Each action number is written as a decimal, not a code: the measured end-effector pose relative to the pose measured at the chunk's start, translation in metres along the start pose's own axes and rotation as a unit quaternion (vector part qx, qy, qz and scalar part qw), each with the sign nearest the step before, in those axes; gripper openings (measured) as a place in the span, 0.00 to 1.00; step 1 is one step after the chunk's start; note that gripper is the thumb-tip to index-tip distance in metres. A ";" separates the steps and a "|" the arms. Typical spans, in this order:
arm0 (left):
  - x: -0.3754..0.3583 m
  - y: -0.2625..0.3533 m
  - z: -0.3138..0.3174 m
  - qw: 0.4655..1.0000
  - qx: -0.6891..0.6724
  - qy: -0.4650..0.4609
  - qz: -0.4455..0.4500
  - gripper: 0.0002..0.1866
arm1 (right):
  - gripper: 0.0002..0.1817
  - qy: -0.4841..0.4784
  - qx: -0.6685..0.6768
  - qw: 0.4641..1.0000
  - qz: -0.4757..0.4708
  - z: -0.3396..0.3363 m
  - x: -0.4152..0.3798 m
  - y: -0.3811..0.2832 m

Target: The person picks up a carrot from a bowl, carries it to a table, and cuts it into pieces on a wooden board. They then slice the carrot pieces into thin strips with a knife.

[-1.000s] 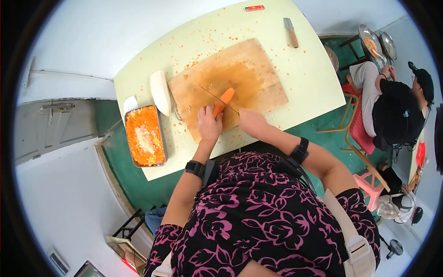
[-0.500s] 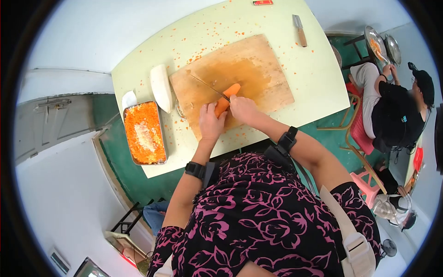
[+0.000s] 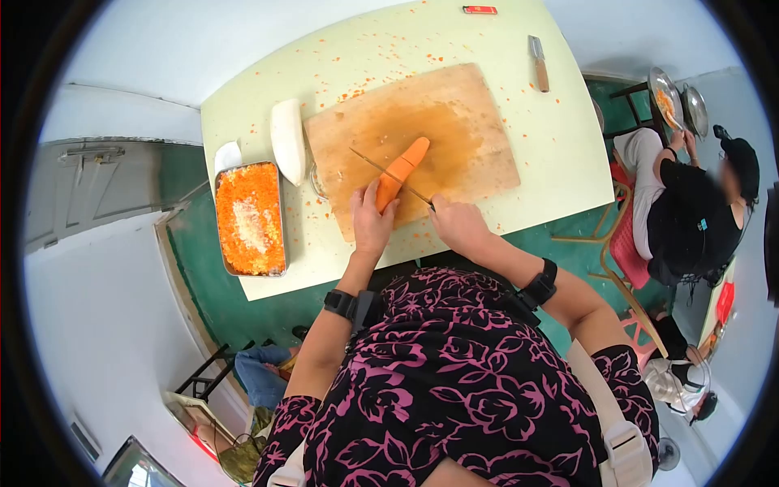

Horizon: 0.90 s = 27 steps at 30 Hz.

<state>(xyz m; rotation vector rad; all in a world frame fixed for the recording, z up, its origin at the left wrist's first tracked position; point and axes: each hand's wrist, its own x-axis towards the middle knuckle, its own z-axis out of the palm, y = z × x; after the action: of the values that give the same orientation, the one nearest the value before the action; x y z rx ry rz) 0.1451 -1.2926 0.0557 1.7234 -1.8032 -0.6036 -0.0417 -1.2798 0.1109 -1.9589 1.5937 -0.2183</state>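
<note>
A peeled carrot (image 3: 388, 191) lies slanted on the wooden cutting board (image 3: 485, 146), with cut lines across its far part. My left hand (image 3: 372, 229) grips the carrot's near end, fingers wrapped round it. In my right hand (image 3: 459, 229) is a knife (image 3: 369, 161), held by the handle; its thin blade crosses the carrot around the middle, beyond my left fingertips. Left of the board lies a long white radish (image 3: 287, 142). Beside that stands a metal tray (image 3: 284, 219) full of finely chopped orange bits with a whitish patch in the middle.
Orange crumbs dot the pale table (image 3: 560, 162). A wooden-handled tool (image 3: 540, 69) with a flat metal blade and a small red item (image 3: 479, 10) lie at the far side. On the right a seated person (image 3: 690, 203) works at a pan (image 3: 667, 97); another person is lower right.
My right hand has drawn the knife back toward me and to the right, and the blade now crosses the carrot nearer my left hand. My left hand keeps its hold.
</note>
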 end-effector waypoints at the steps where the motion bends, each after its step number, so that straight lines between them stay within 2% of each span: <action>1: -0.003 0.003 0.003 1.000 0.000 0.012 -0.003 0.28 | 0.11 0.003 -0.006 1.000 0.005 0.002 -0.003 0.001; 11: -0.003 -0.003 0.000 0.999 -0.037 0.006 -0.023 0.31 | 0.11 0.007 -0.020 1.000 -0.005 0.003 -0.014 0.005; 14: -0.009 -0.002 -0.010 1.000 -0.006 0.019 -0.007 0.33 | 0.09 0.004 -0.031 0.999 -0.016 0.001 -0.013 0.007; 20: -0.020 -0.013 -0.017 0.997 -0.051 -0.022 -0.053 0.33 | 0.08 -0.010 -0.043 0.999 -0.024 -0.002 -0.011 0.005; 27: -0.007 -0.004 0.003 0.999 0.006 0.040 -0.008 0.28 | 0.08 -0.017 -0.054 0.998 -0.028 -0.005 -0.009 0.006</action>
<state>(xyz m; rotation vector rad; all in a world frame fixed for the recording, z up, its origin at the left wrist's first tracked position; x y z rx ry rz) 0.1461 -1.2856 0.0501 1.7471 -1.7422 -0.5228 -0.0514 -1.2735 0.1140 -2.0799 1.5606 -0.1216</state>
